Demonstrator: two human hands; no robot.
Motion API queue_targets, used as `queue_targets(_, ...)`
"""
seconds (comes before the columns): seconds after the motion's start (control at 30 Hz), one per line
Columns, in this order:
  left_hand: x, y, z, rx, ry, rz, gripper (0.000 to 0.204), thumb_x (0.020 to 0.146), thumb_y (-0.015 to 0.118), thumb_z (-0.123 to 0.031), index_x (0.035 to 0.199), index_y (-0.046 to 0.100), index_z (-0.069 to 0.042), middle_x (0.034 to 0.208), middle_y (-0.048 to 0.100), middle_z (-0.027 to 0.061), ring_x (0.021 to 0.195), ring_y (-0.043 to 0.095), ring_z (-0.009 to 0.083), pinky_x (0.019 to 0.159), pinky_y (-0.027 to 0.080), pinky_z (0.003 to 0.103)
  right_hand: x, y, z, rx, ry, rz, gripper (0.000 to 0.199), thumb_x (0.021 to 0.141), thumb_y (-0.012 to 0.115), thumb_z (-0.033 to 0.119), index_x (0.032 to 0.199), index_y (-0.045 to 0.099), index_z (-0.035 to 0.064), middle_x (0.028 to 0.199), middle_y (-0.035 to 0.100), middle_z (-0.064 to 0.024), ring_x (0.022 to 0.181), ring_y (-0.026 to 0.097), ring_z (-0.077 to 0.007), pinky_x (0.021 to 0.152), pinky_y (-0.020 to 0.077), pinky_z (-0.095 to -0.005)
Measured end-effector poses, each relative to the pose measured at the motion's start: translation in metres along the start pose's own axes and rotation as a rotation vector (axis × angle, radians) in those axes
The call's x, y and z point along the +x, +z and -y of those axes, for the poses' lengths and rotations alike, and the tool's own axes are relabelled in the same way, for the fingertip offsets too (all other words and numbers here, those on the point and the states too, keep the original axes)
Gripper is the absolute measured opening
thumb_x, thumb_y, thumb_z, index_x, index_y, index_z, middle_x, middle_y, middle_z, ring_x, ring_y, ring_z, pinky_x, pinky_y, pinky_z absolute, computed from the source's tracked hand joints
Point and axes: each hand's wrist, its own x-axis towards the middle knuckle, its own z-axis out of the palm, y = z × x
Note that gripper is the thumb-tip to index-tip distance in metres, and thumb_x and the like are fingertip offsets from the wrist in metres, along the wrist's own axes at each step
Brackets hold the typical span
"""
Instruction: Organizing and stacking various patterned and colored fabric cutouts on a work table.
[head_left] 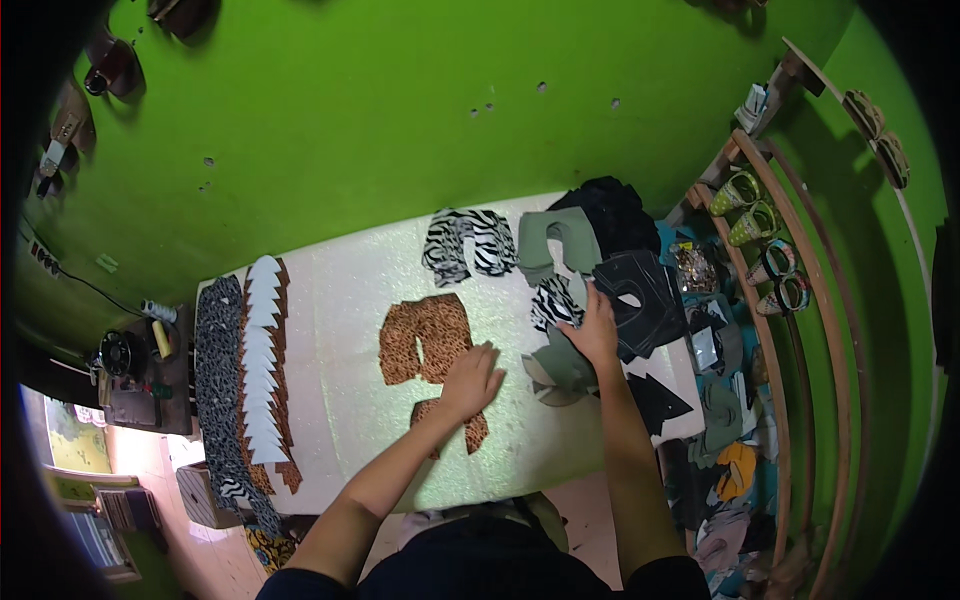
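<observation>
1. Brown leopard-print fabric, cut as an arch (401,345), lies just left of and beyond the wearer's left hand (473,383), which I see resting low, palm down, fingers extended; a smaller leopard-print piece (476,434) shows just below that hand.
2. At the right hand's (597,328) fingertips sits a small zebra-print piece (552,303). Thumb and fingers stand apart; from my distant post I cannot tell whether they pinch anything.
3. Beyond the right hand lies a green U-shaped piece (533,250); just right of it, black pieces (640,330).
4. Well left of the left hand, I see overlapping white pieces (262,390) in a column.
</observation>
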Motion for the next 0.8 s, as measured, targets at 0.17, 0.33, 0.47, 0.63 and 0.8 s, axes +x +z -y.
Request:
queue_targets(0.17,0.050,0.018,-0.029,-0.356,-0.264,0.093,0.045,0.087,0.046,-0.029,0.118,0.045,0.003,0.115,0.051,0.0231,0.107,0.050,0.0353,0.092,0.038,0.037,0.005,0.019,-0.012,-0.093,0.008,0.040,0.081,0.062,0.074,0.033,0.130,0.035,0.0115,0.124,0.037,-0.0257,0.114,0.038,-0.0408,0.094,0.0354,-0.0444)
queue_targets(0.33,0.085,0.046,-0.018,-0.655,-0.504,0.032,0.050,0.086,0.048,-0.030,0.121,0.043,0.007,0.117,0.049,0.0279,0.105,0.053,0.0342,0.089,0.041,0.036,0.020,0.015,-0.007,-0.015,0.009,0.074,0.083,0.060,0.075,0.028,0.130,0.035,0.0134,0.124,0.037,-0.0238,0.114,0.038,-0.0396,0.096,0.0327,-0.0445)
queue_targets(0.47,0.093,0.061,-0.024,-0.716,-0.521,0.001,0.054,0.085,0.052,-0.027,0.125,0.038,0.007,0.115,0.052,0.0260,0.099,0.056,0.0327,0.085,0.043,0.035,0.021,0.019,-0.013,0.015,-0.028,0.113,0.081,0.060,0.077,0.025,0.130,0.037,0.0126,0.121,0.042,-0.0231,0.113,0.041,-0.0399,0.094,0.0354,-0.0428)
queue_targets(0.63,0.100,0.053,-0.043,-1.170,-0.704,-0.114,0.052,0.085,0.054,-0.019,0.126,0.035,0.005,0.105,0.053,0.0131,0.092,0.053,0.0188,0.079,0.042,0.027,0.028,0.022,-0.016,0.070,-0.157,0.128,0.075,0.061,0.074,0.016,0.127,0.040,0.0101,0.120,0.045,-0.0180,0.112,0.043,-0.0358,0.093,0.0367,-0.0407)
queue_targets(0.8,0.084,0.041,-0.057,-1.540,-0.892,-0.444,0.045,0.084,0.051,-0.009,0.125,0.035,0.003,0.099,0.051,0.0086,0.087,0.050,0.0145,0.075,0.042,0.026,0.031,0.032,-0.001,0.169,-0.343,0.218,0.063,0.061,0.072,0.011,0.120,0.049,0.0093,0.116,0.051,-0.0150,0.107,0.047,-0.0343,0.092,0.0382,-0.0380)
